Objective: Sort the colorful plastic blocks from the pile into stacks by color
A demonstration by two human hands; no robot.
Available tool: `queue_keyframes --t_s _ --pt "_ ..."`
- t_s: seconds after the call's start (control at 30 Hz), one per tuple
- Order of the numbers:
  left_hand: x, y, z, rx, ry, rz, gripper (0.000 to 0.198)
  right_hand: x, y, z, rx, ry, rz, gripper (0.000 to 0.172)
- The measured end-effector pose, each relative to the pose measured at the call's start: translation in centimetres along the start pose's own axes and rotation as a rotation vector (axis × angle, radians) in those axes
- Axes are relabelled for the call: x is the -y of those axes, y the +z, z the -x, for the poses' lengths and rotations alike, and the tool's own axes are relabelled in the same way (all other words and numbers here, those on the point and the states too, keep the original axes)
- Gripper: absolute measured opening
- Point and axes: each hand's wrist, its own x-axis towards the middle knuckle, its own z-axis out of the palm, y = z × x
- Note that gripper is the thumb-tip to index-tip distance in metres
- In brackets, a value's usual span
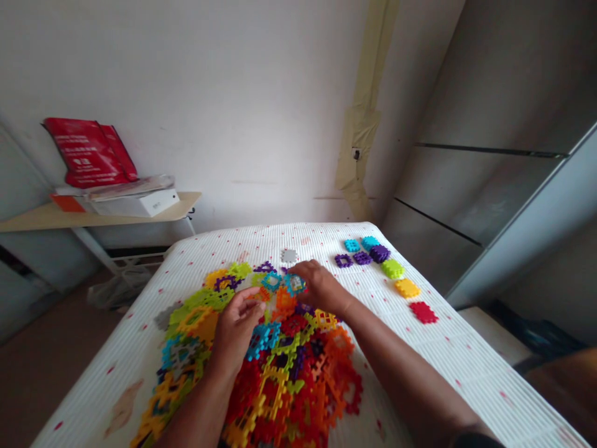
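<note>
Blue tile (pixel 295 284): on the pile (pixel 284 364), toward the table's (pixel 317 239) far edge; squarish, no clear long axis.
Your right hand (pixel 321 286): nearer, at tile's right; cannot tell if clamped.
Your left hand (pixel 240 314): fingers parted, left of tile.

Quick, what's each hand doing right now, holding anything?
Left hand: open, loosely curled, no piece visible in it.
Right hand: at a blue piece; whether it grips it cannot be told.

I'm not clearly seeing what the right hand (pixel 323 287) is touching. The bottom edge is cropping the tile pile (pixel 275 374).
</note>
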Motion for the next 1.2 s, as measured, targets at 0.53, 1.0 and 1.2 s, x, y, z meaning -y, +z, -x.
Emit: queue_keyframes --t_s 0.53,1.0,1.2 --pt "0.1 -0.3 -0.3 -0.012 0.003 -0.032 0.046 -15.5 -3.0 -6.3 0.328 0.674 0.543 0.051" --pt "-0.2 -0.1 -0.2 -0.046 -0.024 0.041 0.047 -15.7 -2.0 -7.7 0.461 0.713 0.560 0.056" --pt "-0.1 -0.3 -0.4 -0.142 0.010 0.067 0.045 -10.7 -1.5 -8.7 0.327 0.502 0.483 0.045"
